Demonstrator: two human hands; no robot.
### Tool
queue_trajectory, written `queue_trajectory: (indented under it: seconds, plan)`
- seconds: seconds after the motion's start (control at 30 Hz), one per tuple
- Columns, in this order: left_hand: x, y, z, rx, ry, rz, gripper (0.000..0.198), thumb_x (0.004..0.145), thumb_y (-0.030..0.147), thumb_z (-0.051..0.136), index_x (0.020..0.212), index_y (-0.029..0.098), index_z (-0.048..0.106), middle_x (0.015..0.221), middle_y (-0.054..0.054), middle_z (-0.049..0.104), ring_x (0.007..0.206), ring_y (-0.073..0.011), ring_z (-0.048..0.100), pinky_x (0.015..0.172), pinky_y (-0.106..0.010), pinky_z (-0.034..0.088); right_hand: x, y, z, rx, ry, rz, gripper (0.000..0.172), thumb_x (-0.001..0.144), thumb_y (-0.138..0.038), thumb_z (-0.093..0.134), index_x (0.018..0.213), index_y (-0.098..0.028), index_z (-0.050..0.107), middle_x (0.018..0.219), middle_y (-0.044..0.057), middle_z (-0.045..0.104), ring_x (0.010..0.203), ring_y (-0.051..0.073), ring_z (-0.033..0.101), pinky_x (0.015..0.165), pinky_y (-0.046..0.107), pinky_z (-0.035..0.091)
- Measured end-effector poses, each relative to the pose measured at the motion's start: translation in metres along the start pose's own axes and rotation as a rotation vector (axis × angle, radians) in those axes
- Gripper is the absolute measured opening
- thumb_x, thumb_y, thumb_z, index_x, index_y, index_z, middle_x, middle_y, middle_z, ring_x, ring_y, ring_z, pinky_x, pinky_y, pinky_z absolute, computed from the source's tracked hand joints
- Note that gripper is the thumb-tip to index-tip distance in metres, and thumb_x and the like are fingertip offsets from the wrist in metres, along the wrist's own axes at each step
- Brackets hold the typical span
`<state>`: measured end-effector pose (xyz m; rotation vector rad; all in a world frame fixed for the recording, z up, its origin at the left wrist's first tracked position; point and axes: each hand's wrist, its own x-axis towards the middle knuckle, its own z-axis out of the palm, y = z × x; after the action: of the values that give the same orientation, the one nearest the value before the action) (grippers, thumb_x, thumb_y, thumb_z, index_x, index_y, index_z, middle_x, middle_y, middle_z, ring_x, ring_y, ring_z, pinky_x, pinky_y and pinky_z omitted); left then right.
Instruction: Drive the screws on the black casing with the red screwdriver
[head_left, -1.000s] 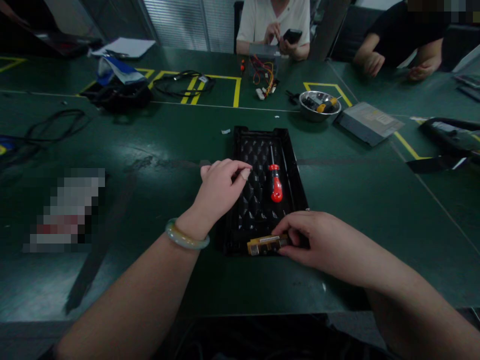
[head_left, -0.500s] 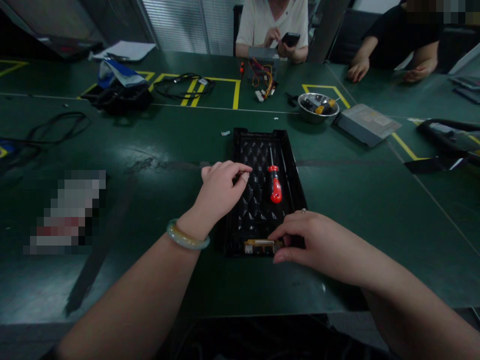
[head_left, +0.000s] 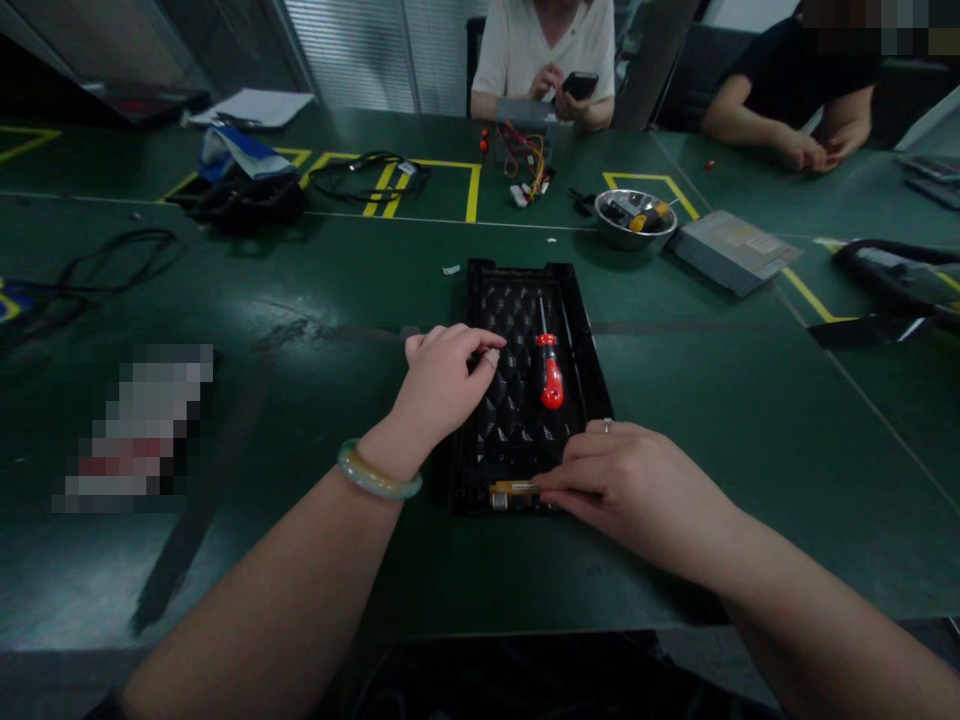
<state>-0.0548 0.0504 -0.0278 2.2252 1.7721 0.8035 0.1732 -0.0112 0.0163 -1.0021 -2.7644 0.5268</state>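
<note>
A black panel [head_left: 517, 430] with a quilted pattern and raised rim lies in front of me, like a computer case's front cover. Over its left edge is my left hand [head_left: 450, 375], thumb and forefinger brought together; what they hold, if anything, is too small to make out. My right hand [head_left: 622, 475] pinches the right end of a small circuit board [head_left: 514, 490] with metal ports, at the panel's near end. The fingers hide that end of the board. On the panel rests a screwdriver [head_left: 550, 370] with a red and black handle, its shaft pointing away.
A metal bowl [head_left: 636, 222] of tools and a grey metal drive [head_left: 735, 252] stand back right. Behind the panel, a power supply [head_left: 529, 125] trails coloured wires. Black cables [head_left: 367, 178] lie back left. Two people sit across the table, one holding a phone [head_left: 581, 84].
My right thumb and fingers have closed on the circuit board's right end. My left hand has barely moved. Across the table, the person in dark clothing has brought both hands together.
</note>
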Motion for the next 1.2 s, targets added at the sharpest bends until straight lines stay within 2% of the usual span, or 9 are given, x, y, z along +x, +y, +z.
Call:
queue_trajectory:
  seconds: [0.3, 0.67, 1.0, 1.2]
  plan:
    - [0.001, 0.003, 0.000, -0.005, -0.002, -0.004, 0.020, 0.094, 0.027, 0.053, 0.105, 0.030, 0.069, 0.102, 0.001, 0.069, 0.100, -0.0228, 0.056, 0.090, -0.042, 0.032, 0.009, -0.005, 0.011, -0.006, 0.024, 0.013, 0.013, 0.090, -0.023, 0.061, 0.088, -0.021, 0.073, 0.085, 0.000, 0.071, 0.081, 0.015, 0.063, 0.080, 0.031, 0.046]
    - [0.000, 0.002, 0.000, -0.006, -0.007, 0.008, 0.020, 0.094, 0.027, 0.053, 0.107, 0.030, 0.068, 0.104, 0.001, 0.068, 0.100, -0.0224, 0.055, 0.090, -0.042, 0.031, 0.006, -0.006, 0.005, -0.006, 0.055, 0.039, 0.014, 0.091, -0.026, 0.060, 0.089, -0.023, 0.074, 0.086, -0.001, 0.073, 0.083, 0.015, 0.066, 0.079, 0.030, 0.047]
    - [0.000, 0.001, 0.000, -0.009, -0.008, 0.009, 0.021, 0.093, 0.027, 0.053, 0.107, 0.030, 0.068, 0.104, 0.000, 0.068, 0.101, -0.0230, 0.055, 0.092, -0.042, 0.031, 0.006, -0.006, 0.007, 0.006, 0.016, 0.019, 0.013, 0.090, -0.025, 0.061, 0.090, -0.023, 0.073, 0.086, -0.002, 0.073, 0.080, 0.014, 0.065, 0.076, 0.030, 0.046]
    - [0.001, 0.001, 0.001, 0.000, -0.010, 0.006, 0.021, 0.094, 0.027, 0.052, 0.107, 0.030, 0.068, 0.104, 0.000, 0.068, 0.101, -0.0232, 0.055, 0.091, -0.042, 0.032, 0.009, -0.004, 0.008, 0.022, 0.004, 0.024, 0.011, 0.088, -0.024, 0.063, 0.087, -0.022, 0.073, 0.085, -0.002, 0.073, 0.081, 0.015, 0.065, 0.080, 0.031, 0.046]
